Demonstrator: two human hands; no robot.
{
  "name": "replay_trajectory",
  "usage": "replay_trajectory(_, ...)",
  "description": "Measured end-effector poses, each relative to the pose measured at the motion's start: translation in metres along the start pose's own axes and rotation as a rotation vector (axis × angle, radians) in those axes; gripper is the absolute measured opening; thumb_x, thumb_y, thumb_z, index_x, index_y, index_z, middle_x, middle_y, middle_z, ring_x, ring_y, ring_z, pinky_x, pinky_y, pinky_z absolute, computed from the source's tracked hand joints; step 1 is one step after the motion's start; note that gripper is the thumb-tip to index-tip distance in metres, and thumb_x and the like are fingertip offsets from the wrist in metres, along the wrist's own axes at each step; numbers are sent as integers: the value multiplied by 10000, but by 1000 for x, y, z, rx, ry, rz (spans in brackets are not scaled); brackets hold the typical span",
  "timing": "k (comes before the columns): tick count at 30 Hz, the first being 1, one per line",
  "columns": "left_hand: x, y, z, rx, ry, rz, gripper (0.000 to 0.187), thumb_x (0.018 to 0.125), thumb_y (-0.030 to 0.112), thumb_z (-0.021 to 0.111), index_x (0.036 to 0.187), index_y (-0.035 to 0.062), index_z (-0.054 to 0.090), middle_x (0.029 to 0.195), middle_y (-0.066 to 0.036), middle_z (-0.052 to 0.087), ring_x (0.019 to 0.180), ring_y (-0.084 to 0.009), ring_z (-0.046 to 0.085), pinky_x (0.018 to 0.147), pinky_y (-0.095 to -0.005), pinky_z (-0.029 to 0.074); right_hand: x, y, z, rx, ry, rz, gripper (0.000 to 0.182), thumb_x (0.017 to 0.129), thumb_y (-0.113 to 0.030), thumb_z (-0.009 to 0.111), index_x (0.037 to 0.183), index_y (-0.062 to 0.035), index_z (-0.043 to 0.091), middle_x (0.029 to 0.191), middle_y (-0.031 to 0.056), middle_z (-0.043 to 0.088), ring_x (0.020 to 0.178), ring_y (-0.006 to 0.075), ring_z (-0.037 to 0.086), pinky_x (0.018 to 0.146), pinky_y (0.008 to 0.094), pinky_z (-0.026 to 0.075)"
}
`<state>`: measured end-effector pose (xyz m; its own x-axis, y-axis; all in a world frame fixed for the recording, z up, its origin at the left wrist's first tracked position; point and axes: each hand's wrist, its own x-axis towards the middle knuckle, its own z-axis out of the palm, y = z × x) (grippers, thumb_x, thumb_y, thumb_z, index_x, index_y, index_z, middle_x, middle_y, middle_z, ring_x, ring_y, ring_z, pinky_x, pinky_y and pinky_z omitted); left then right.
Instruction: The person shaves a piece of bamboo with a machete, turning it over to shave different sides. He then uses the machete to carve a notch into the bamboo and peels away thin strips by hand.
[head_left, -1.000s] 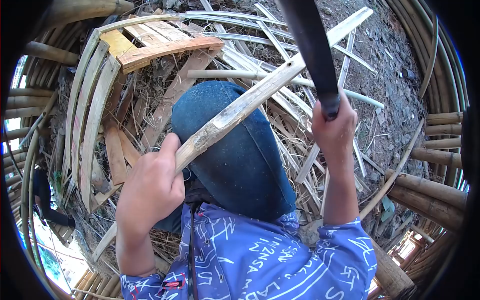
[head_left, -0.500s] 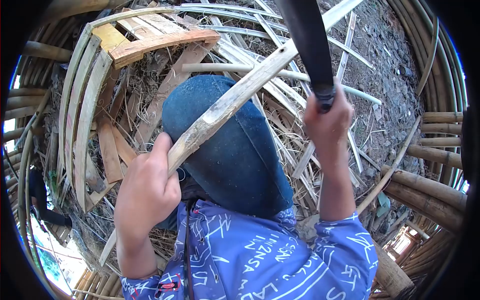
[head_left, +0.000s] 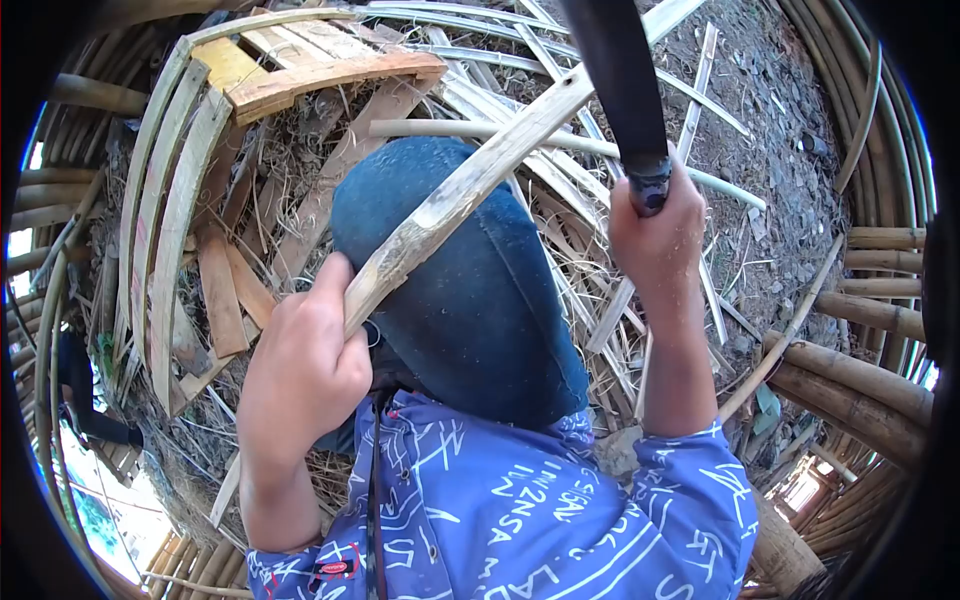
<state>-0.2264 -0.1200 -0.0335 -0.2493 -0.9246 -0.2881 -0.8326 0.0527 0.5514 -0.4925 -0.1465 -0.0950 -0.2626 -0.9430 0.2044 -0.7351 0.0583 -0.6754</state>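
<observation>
My left hand (head_left: 300, 375) grips a long split bamboo strip (head_left: 470, 185) that runs diagonally up to the right across my raised denim-clad knee (head_left: 470, 290). My right hand (head_left: 655, 235) is clenched around the handle of a dark long blade (head_left: 615, 70) that rises up out of the frame, close beside the strip's upper part. The strip's lower end pokes out below my left hand.
Several loose bamboo strips and shavings (head_left: 560, 190) litter the ground ahead. Curved bamboo slats and wooden planks (head_left: 290, 70) lie at upper left. Thick bamboo poles (head_left: 860, 400) are stacked at right. Bare dirt (head_left: 790, 150) lies at upper right.
The view shifts slightly. My left hand and the strip dropped a little, and my right hand with the blade stays raised at nearly the same spot.
</observation>
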Motion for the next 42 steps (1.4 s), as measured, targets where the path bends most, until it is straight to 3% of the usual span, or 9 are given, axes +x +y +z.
replay_trajectory(17,2,-4,3,-10,-9,8,249,703,-26,430,944,-71,472,708,-336,524,754,-512,523,696,-543,397,14,16,-12,-48,-33,173,289,728,-17,516,1005,33,583,666,173,594,574,234,606,574,366,472)
replay_trajectory(19,2,1,3,-48,20,8,246,702,-22,430,940,-71,470,716,-335,530,759,-512,527,695,-544,399,4,-2,-6,33,-107,221,290,731,-24,521,1009,43,572,646,176,580,556,244,589,558,366,463)
replay_trajectory(21,0,-1,1,-39,-5,-19,251,704,-20,429,945,-74,471,721,-336,530,763,-512,526,693,-543,399,-4,13,-6,-25,-57,32,293,734,-45,523,1009,46,566,657,182,583,577,245,606,563,366,464)
replay_trajectory(27,0,-4,4,5,-4,16,284,708,-15,429,981,-82,477,747,-343,527,781,-517,521,700,-536,399,-5,-2,-4,35,-147,188,321,719,-48,544,1025,45,568,679,213,609,635,332,659,599,400,490)
replay_trajectory(28,0,-3,4,12,38,25,303,709,-14,428,998,-88,479,754,-346,525,785,-518,521,704,-533,400,-10,0,-4,-7,-130,39,314,716,-37,538,1018,42,568,645,202,595,623,346,648,590,403,487)
replay_trajectory(35,0,-3,4,-4,33,12,354,716,-15,428,1054,-107,487,774,-352,535,803,-510,534,722,-514,414,-7,6,3,85,-121,98,357,702,-36,548,1050,40,569,641,207,595,595,346,639,598,386,496)
replay_trajectory(39,3,-4,1,10,-7,22,347,712,-16,431,1043,-107,488,762,-349,534,793,-511,533,716,-509,418,-3,10,-4,3,-64,-104,282,708,-12,546,985,30,577,605,187,579,585,316,643,578,382,487)
replay_trajectory(41,0,-4,4,16,-25,-7,339,709,-15,431,1031,-105,488,755,-348,532,786,-513,531,711,-511,417,2,1,-1,24,-103,142,252,712,-11,523,958,18,573,615,194,575,578,322,632,556,394,471)
replay_trajectory(42,0,-4,5,-17,0,-5,321,708,-15,431,1012,-102,486,752,-347,531,787,-514,529,710,-514,413,-3,-6,4,51,-94,111,255,713,-8,516,959,25,572,622,195,581,583,320,637,558,395,473)
